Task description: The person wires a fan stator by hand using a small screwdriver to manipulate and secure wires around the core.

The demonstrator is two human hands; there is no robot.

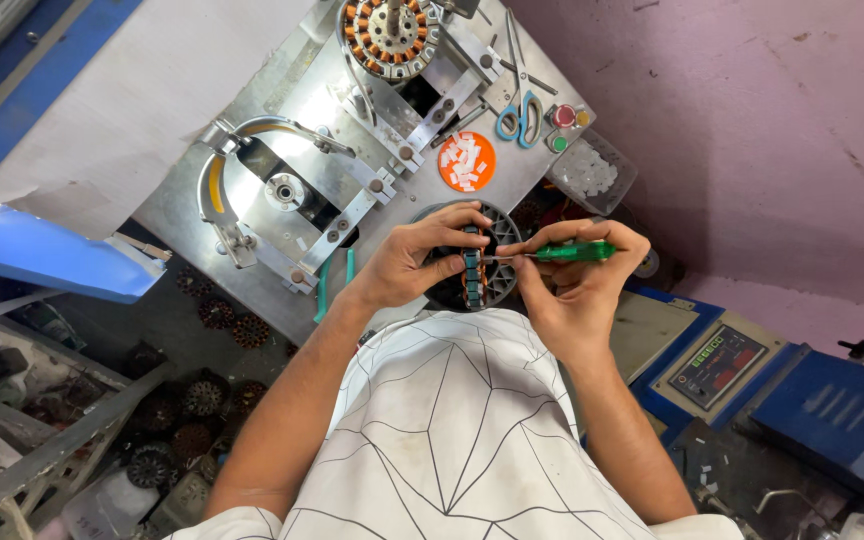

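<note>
Gripping a black stator (472, 268), the left hand (407, 262) faces the right hand (577, 275) pinching a green screwdriver (572, 251).

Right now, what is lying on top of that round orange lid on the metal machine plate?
A loose heap of small white rectangular slips lies on the round orange lid, covering its middle. Only the lid's orange edge shows; whatever sits beneath the lid is hidden.
</note>
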